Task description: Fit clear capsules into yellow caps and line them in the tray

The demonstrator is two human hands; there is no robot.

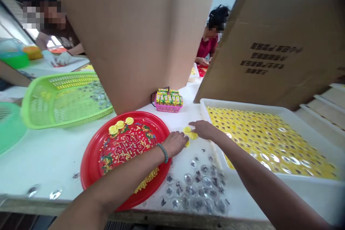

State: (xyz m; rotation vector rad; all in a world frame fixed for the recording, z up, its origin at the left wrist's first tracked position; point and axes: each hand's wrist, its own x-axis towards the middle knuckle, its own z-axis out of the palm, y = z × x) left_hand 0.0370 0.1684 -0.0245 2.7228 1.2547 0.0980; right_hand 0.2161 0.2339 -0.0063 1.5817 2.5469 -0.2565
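My left hand (175,143), with a beaded bracelet at the wrist, reaches across the red tray's right rim. Its fingers curl over a small yellow disc (187,144) that partly shows beneath the fingertips. Opposite it, my right hand (202,129) has its index finger stretched out to the left, and the lower fingers touch another yellow disc (193,136). A third yellow disc (186,129) lies between the two hands. The round red tray (90,151) bears three yellow discs (120,124) and a heap of small yellow pieces (147,180).
Clear domed plastic pieces (198,187) are spread at the table's front. A white tray (242,104) of capped yellow discs stands right. A pink basket (168,108) holds small boxes. Left is a green basket (40,115). Cardboard panels (140,36) stand behind; two people work beyond.
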